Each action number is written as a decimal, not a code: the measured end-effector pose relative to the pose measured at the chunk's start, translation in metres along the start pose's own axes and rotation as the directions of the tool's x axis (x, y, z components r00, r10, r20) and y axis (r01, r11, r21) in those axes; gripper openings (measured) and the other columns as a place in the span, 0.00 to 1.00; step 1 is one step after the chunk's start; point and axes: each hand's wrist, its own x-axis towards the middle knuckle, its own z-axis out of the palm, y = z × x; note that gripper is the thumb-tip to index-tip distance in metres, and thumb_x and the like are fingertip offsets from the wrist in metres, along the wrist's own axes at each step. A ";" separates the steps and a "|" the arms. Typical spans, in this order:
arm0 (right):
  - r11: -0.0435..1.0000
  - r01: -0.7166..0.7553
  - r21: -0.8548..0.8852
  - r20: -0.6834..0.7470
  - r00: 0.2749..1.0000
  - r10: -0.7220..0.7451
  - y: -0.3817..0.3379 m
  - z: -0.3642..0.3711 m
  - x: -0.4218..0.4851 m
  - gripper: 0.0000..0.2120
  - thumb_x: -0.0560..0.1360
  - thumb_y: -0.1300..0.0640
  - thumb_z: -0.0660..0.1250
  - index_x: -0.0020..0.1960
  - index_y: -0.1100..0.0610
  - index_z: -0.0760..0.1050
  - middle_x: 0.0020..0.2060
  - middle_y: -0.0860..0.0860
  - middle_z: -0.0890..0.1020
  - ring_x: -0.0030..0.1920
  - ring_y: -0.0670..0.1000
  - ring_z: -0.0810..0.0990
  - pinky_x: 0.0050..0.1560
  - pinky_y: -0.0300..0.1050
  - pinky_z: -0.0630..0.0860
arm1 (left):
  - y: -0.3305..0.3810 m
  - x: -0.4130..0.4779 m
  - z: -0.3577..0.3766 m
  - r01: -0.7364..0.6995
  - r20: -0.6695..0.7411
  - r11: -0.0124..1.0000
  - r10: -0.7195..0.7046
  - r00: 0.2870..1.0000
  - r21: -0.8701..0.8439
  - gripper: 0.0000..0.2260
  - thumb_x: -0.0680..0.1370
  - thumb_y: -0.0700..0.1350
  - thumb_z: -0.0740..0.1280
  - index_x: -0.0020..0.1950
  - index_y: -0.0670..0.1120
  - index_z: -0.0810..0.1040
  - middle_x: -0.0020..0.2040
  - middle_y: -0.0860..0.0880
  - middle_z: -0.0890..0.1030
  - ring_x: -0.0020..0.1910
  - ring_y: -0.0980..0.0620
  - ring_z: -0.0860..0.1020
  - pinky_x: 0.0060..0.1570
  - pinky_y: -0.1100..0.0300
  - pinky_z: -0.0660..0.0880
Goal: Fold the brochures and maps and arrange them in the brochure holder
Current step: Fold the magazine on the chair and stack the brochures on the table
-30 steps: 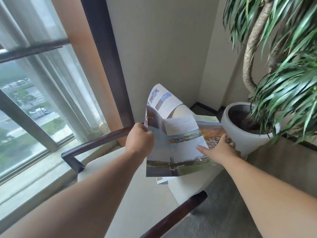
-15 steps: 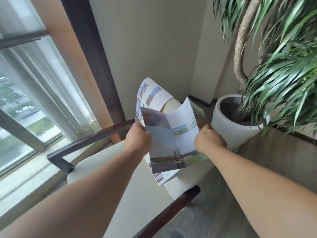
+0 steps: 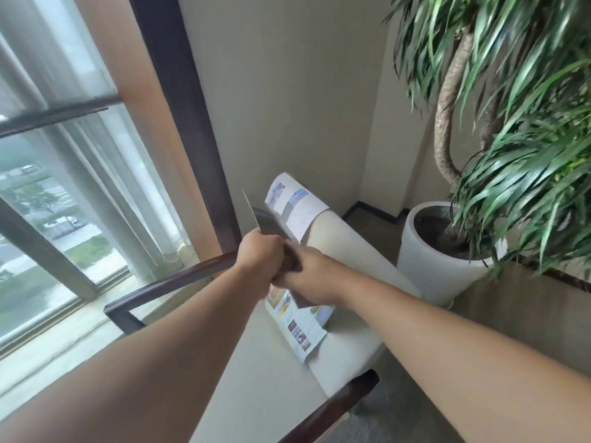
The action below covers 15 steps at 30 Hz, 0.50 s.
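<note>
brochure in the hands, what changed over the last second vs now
The right hand swung its panel leftward across the brochure and now meets the left hand, so the sheet that was spread open is closed into a narrow fold pinched between both hands. The left hand kept its grip on the left edge throughout. Another brochure still leans on the chair back, one lies on the chair seat, and the plant pot is unmoved.

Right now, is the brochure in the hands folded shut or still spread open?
Nearly folded: brochure panels swung together edge-on, pinched between left hand and right hand.
</note>
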 end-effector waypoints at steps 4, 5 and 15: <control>0.977 -0.039 0.212 -0.171 0.982 0.077 -0.021 -0.001 0.004 0.38 0.70 0.32 0.68 0.75 0.45 0.63 0.68 0.43 0.73 0.66 0.48 0.72 0.59 0.41 0.67 | 0.015 -0.024 -0.058 -0.043 0.098 0.980 0.063 0.993 -0.196 0.09 0.70 0.35 0.69 0.44 0.46 0.87 0.44 0.43 0.86 0.39 0.43 0.85 0.40 0.51 0.81; 0.974 -0.092 0.206 -0.207 0.969 0.135 -0.028 0.001 0.008 0.43 0.70 0.29 0.66 0.77 0.48 0.59 0.72 0.47 0.69 0.69 0.51 0.70 0.62 0.45 0.67 | 0.021 -0.033 -0.073 -0.054 0.110 0.970 0.081 0.991 -0.235 0.11 0.70 0.34 0.67 0.46 0.46 0.86 0.45 0.42 0.86 0.40 0.41 0.85 0.40 0.49 0.81; 0.667 -0.168 0.726 0.133 0.986 0.104 -0.131 0.099 -0.004 0.18 0.82 0.51 0.61 0.65 0.61 0.76 0.61 0.63 0.81 0.59 0.63 0.81 0.58 0.58 0.77 | 0.028 -0.107 -0.222 -0.129 0.085 0.968 0.150 0.985 -0.215 0.18 0.75 0.33 0.62 0.64 0.36 0.75 0.59 0.34 0.81 0.56 0.33 0.80 0.59 0.31 0.73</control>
